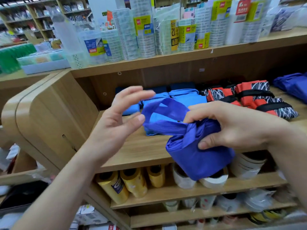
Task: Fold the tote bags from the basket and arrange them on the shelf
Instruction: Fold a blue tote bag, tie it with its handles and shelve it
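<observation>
Two hands: both reach in from the bottom of the frame, meeting near the centre in front of a wooden shelf (141, 151).
Left hand (119, 120): centre-left, fingers spread and loosely curved, holding nothing; the thumb tip lies just beside the bag's handle, and whether it touches cannot be told.
Right hand (232, 128): centre-right, fingers curled over the top of the bundle at the knot, thumb pressed against its front face, so it grips the bag.
Royal-blue tote bag (196, 155): folded into a compact bundle and held in the air in front of the shelf's front edge, right of centre, with a strap wrapped and knotted round its top.
Handle loop (166, 107): stands out from the knot towards the left hand, open and slack.
Light blue folded bags (186, 97): lying in rows on the shelf board behind the hands.
Red and black patterned bags (249, 95): folded, just to the right of the light blue ones on the same board.
Dark blue bags (292, 87): at the right edge of that board.
Tape rolls (146, 39): wrapped stacks standing along the top board, upper centre.
Yellow rolls (132, 181): on the board below, lower centre, with white rolls (182, 178) beside them.
</observation>
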Demonstrator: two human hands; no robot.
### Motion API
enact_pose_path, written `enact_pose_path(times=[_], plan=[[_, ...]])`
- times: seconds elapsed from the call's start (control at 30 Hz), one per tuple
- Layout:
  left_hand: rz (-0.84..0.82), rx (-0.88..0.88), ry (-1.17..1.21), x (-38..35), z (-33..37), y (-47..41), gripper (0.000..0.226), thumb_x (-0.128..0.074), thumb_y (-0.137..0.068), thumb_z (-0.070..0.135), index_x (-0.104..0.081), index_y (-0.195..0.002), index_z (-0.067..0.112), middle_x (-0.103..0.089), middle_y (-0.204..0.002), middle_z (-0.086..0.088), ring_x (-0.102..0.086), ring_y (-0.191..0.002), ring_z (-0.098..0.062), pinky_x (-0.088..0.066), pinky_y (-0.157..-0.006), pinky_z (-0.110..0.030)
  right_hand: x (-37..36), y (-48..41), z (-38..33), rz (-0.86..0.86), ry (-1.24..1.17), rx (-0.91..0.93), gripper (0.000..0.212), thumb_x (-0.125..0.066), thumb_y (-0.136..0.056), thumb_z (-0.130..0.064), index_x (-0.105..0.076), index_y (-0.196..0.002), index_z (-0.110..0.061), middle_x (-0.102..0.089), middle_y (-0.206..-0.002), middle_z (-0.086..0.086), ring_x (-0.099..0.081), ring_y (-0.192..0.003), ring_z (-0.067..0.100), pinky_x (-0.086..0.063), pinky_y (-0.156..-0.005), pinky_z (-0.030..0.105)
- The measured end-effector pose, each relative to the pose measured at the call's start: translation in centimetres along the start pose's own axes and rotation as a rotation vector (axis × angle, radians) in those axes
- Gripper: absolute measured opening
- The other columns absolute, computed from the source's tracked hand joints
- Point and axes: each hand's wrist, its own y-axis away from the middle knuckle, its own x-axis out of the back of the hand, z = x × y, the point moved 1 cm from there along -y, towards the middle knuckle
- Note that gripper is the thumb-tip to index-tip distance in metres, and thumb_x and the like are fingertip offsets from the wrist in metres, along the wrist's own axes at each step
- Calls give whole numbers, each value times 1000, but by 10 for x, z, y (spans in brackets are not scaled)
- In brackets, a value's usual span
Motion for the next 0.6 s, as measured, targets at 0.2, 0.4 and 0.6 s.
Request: enact_pose_path(times=[0.2, 0.4, 0.6], plan=[[-235, -453, -934, -9, 14, -11, 36, -67, -82, 50, -73, -98, 18, -48, -137, -3, -37, -127, -30, -33, -106, -46, 5, -3, 13, -181, -328, 2, 31, -79, -72, -8, -68, -98, -23, -69, -104, -1, -66, -99, 18, -53, -85, 33], [-185, -222, -20, -15, 26, -14, 31, -63, -90, 34, -71, -73, 10, -64, -76, 6, -63, -81, -15, -47, -77, -28, -20, -5, 32, -133, -884, -34, 45, -72, -62, 8, -58, -102, -7, -67, -89, -3, -64, -79, 10, -52, -70, 21], [-202, 114, 315, -33, 16, -20, 32, -50, -93, 34, -68, -120, 28, -32, -65, -4, -32, -40, -5, -46, -56, -25, -39, -10, 38, -83, -1291, 36, 53, -89, -60, -12, -66, -108, -10, -67, -99, 10, -69, -82, 22, -57, -73, 33]])
